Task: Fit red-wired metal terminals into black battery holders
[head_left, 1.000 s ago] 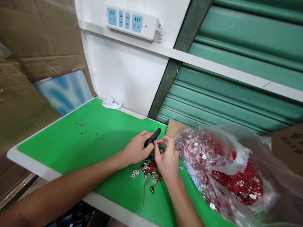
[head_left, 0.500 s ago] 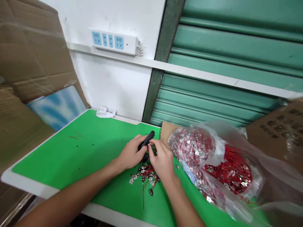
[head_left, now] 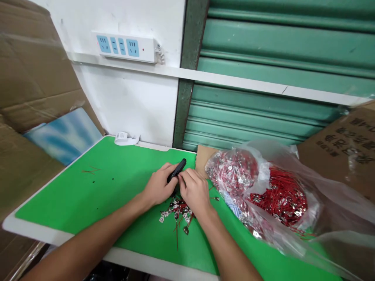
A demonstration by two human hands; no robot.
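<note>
A slim black plastic piece is in the grip of my left hand, its far end slanting up and to the right. My right hand is closed close against its near side, fingertips pinched together; whatever they pinch is hidden. Below both hands lies a loose pile of red wires with small metal end pieces, partly covered by my right hand. One such wire points toward the table's front edge.
On the right, clear plastic bags hold many red wires with metal ends. Cardboard boxes stand left and right. A power strip hangs on the wall above the green table top. A paper strip lies at the back.
The camera view has shifted slightly. My right hand's fingers have drawn in closer around the near side of the black piece; my left hand keeps its hold.
</note>
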